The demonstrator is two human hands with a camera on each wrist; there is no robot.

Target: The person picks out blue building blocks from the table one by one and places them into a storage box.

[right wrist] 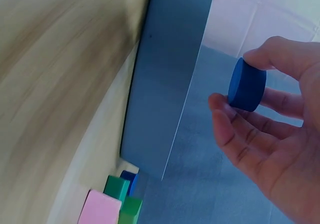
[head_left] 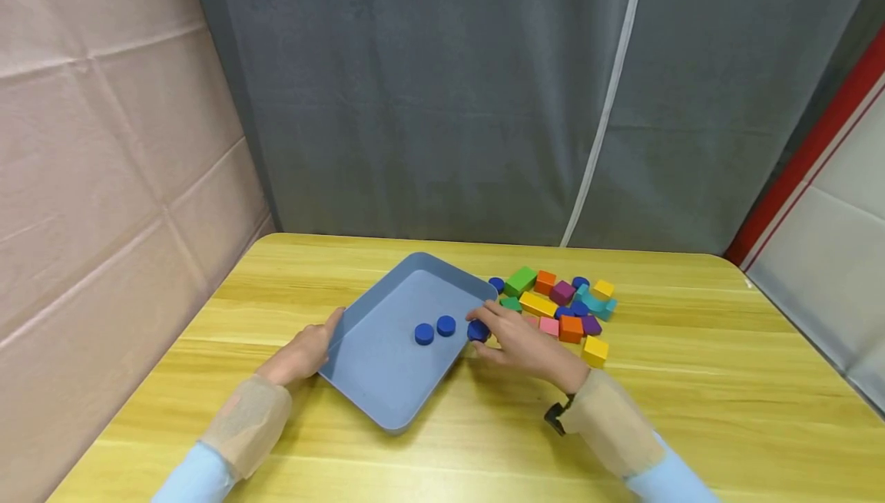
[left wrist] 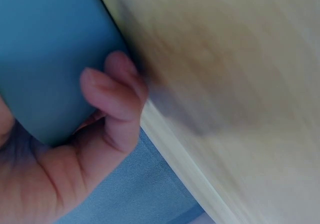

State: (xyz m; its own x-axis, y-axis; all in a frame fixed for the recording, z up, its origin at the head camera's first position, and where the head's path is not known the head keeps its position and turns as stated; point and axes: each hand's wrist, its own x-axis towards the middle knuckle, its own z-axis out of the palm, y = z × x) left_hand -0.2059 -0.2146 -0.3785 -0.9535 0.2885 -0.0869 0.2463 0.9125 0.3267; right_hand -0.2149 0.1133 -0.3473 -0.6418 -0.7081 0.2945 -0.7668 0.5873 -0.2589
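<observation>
My left hand point(head_left: 303, 352) grips the left rim of a shallow blue-grey tray point(head_left: 383, 380); in the left wrist view its fingers point(left wrist: 117, 94) curl round the tray's edge. Two blue round blocks point(head_left: 424, 334) lie flat inside the tray, right of its middle. At the tray's right rim, my right hand point(head_left: 520, 342) pinches a third blue round block point(right wrist: 250, 86) between thumb and fingertips. The right wrist view shows this block tilted on its side, level with or above the tray wall point(right wrist: 165, 79).
Right of the tray lies a loose cluster of coloured blocks, among them a green block point(head_left: 521, 281), a long yellow block point(head_left: 538, 304), an orange cube point(head_left: 571, 329) and a turquoise arch point(head_left: 601, 305). A dark grey curtain point(head_left: 429, 104) hangs behind the wooden table point(head_left: 726, 380).
</observation>
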